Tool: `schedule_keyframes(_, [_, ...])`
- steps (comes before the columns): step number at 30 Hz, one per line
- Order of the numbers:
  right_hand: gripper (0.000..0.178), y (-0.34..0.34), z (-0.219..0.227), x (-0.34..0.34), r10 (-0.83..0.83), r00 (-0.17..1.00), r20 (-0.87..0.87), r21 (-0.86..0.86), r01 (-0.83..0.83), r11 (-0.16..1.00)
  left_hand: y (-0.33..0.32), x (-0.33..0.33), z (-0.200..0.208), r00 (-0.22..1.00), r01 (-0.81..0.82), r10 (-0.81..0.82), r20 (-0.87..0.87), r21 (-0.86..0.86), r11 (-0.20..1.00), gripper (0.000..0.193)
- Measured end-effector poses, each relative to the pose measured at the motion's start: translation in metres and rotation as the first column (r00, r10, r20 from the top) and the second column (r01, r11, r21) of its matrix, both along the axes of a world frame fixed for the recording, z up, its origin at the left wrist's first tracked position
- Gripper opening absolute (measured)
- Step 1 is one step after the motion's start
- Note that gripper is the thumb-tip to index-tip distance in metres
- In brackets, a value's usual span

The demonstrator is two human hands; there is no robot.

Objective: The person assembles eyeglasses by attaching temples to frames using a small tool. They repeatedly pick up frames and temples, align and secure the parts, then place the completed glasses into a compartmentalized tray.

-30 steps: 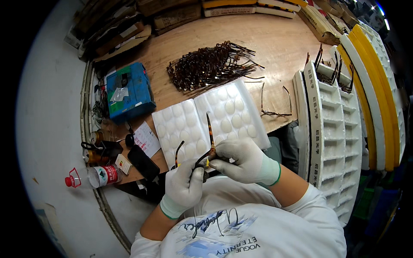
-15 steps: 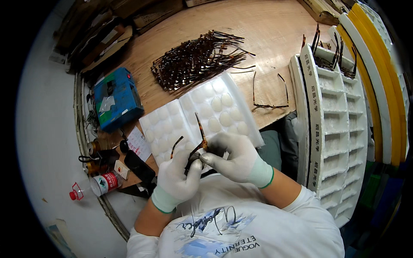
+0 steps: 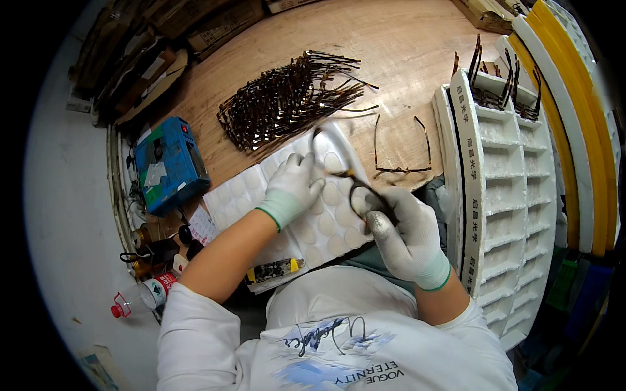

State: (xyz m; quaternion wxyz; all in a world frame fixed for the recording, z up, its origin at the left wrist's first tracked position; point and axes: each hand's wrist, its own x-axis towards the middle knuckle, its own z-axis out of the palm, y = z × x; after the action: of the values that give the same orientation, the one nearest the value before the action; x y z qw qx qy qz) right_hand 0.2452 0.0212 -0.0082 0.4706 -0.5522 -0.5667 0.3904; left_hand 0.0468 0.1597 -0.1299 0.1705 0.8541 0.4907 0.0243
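My gloved right hand (image 3: 411, 238) grips a tortoiseshell eyeglass frame (image 3: 353, 189) by its front, near one rim. The frame is smeared by motion, and one temple reaches up past my other hand. My gloved left hand (image 3: 295, 186) is over a white sheet of lenses (image 3: 254, 176), its fingers bent and a little apart, with nothing visible in them. Several round pale lenses (image 3: 330, 193) lie in rows on the sheet. Another eyeglass frame (image 3: 403, 171) rests on the table to the right, temples pointing away from me.
Beyond the sheet lies a heap of dark tortoiseshell frames (image 3: 280, 101). A blue box-shaped device (image 3: 171, 166) stands at left, above a plastic bottle (image 3: 147, 294). A white compartment tray (image 3: 475, 189) stands at right, frames in its far slots. A yellow-ended item (image 3: 277, 270) lies at the sheet's near edge.
My hands have parted. The left moved up over the lens sheet; the right moved to the right and down with the eyeglass frame, which both hands held before.
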Motion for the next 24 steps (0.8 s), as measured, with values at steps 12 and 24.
schedule_keyframes(12, [0.065, -0.006, -0.015, -0.04, 0.352, 0.934, 0.066, -0.142, -0.34, 0.929, -0.09, -0.061, 0.099, 0.342, 0.206, 0.599, 0.725, -0.679, 0.704, 0.025])
schedule_keyframes(24, [0.024, -0.026, -0.008, -0.083, 0.467, 0.783, -0.412, -0.161, -0.567, 0.808, -0.14, -0.111, 0.112, 0.151, 0.422, 0.64, 0.753, -0.634, 0.647, 0.023])
